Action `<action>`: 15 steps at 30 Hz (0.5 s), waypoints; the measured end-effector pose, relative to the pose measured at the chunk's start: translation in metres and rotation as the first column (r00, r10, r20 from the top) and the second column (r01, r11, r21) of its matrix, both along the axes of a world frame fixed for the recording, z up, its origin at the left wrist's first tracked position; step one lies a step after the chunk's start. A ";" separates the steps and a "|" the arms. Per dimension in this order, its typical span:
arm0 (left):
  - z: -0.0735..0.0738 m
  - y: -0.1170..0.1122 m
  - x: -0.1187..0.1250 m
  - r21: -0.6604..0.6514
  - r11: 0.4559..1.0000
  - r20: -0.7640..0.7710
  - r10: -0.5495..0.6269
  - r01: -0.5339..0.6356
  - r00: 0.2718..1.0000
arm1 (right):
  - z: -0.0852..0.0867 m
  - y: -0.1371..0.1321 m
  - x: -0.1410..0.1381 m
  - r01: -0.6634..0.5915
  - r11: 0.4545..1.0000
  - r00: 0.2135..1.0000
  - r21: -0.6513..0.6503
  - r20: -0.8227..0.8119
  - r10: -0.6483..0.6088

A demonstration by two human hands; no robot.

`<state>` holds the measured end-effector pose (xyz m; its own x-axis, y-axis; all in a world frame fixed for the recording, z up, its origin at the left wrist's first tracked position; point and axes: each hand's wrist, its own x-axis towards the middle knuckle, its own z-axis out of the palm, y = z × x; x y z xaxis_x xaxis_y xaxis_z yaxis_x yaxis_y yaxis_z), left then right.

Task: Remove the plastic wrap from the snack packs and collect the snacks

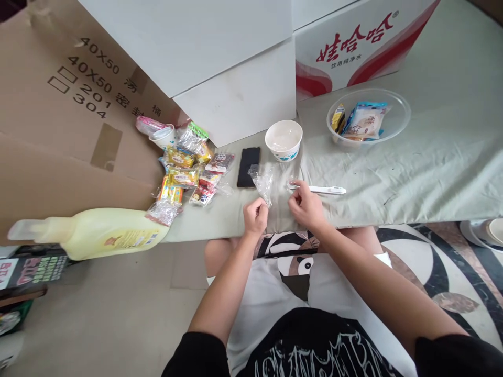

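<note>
My left hand (256, 215) is closed in a pinch on the gathered lower end of a clear plastic bag (264, 180), whose loose top spreads over the cloth beside a black phone (249, 166). My right hand (305, 205) sits a little to the right, thumb and fingers pressed together. What it pinches, if anything, is hidden or too small to name. Behind its fingers a slim white tool (328, 190) points to the right; I cannot tell whether the fingers touch it. A white paper bowl (283, 140) with a blue pattern stands upright beyond both hands.
Wrapped snacks (183, 177) are heaped at the left, near a yellowish bottle (113, 233) lying on its side. A clear plastic bowl (397, 121) holding packets stands at the back right. White cartons (243, 94) and a brown cardboard box (78, 157) border the cloth-covered surface (440, 157).
</note>
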<state>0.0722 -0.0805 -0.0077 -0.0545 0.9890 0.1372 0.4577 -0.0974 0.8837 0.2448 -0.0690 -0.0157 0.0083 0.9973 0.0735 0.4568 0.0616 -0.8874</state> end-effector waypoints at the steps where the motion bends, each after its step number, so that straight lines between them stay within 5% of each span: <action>1: 0.000 0.000 -0.001 -0.021 1.000 0.037 0.017 -0.016 0.999 | 0.000 -0.001 0.001 -0.005 1.000 1.000 0.011 -0.013 0.005; 7: 0.007 0.008 -0.013 -0.273 0.960 0.264 0.012 0.063 0.964 | -0.009 -0.003 0.002 0.073 0.973 0.995 0.219 -0.083 -0.056; 15: 0.031 0.012 -0.029 -0.483 0.815 0.408 -0.113 0.319 0.906 | -0.017 0.000 0.011 -0.196 0.938 0.975 0.286 -0.041 0.217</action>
